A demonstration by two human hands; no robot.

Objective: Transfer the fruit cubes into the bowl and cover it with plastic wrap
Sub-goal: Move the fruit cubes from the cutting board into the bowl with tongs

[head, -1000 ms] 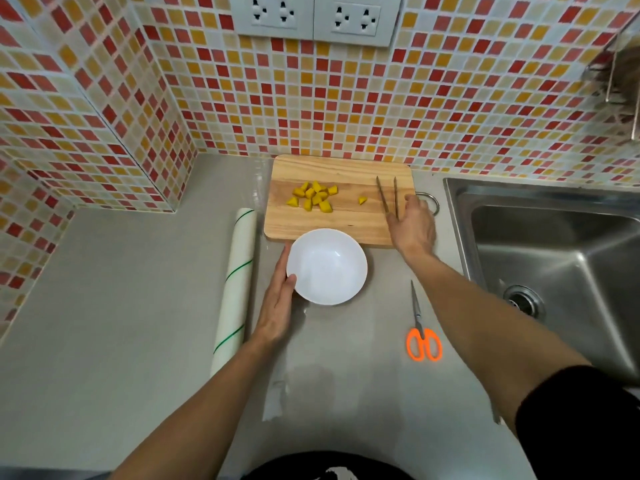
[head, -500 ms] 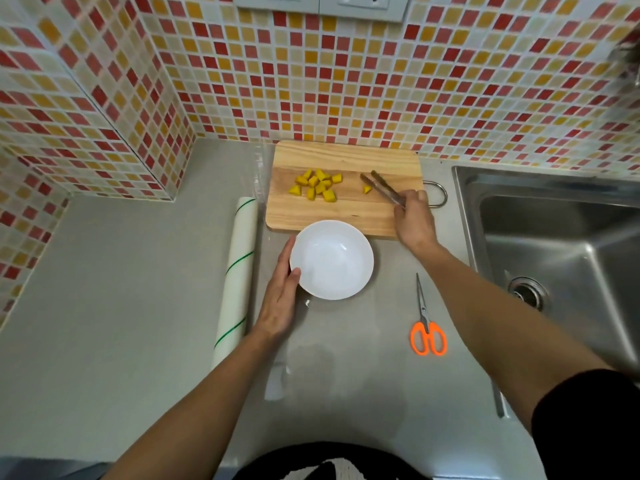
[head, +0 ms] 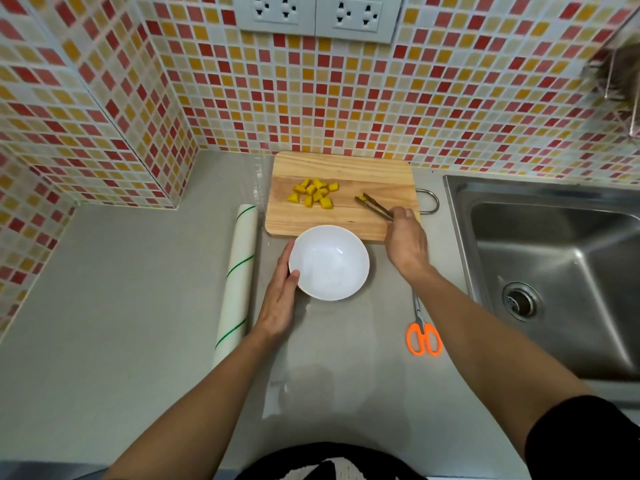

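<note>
Several yellow fruit cubes (head: 313,194) lie in a cluster on the wooden cutting board (head: 377,171). My right hand (head: 406,239) grips brown tongs (head: 374,206) whose tips pinch a single yellow cube (head: 362,199) apart from the cluster. An empty white bowl (head: 329,262) stands on the counter just in front of the board. My left hand (head: 278,299) rests flat against the bowl's left rim, fingers straight. A roll of plastic wrap (head: 237,280) lies left of the bowl, with a clear sheet (head: 273,396) pulled out under the bowl.
Orange-handled scissors (head: 423,332) lie on the grey counter right of the bowl, under my right forearm. A steel sink (head: 554,271) fills the right side. The tiled wall with sockets (head: 317,13) rises behind the board, and a tiled corner juts out at the left.
My right hand picked up the tongs from the board's right edge, swung their tips left and closed them on the lone cube. My left hand stayed at the bowl.
</note>
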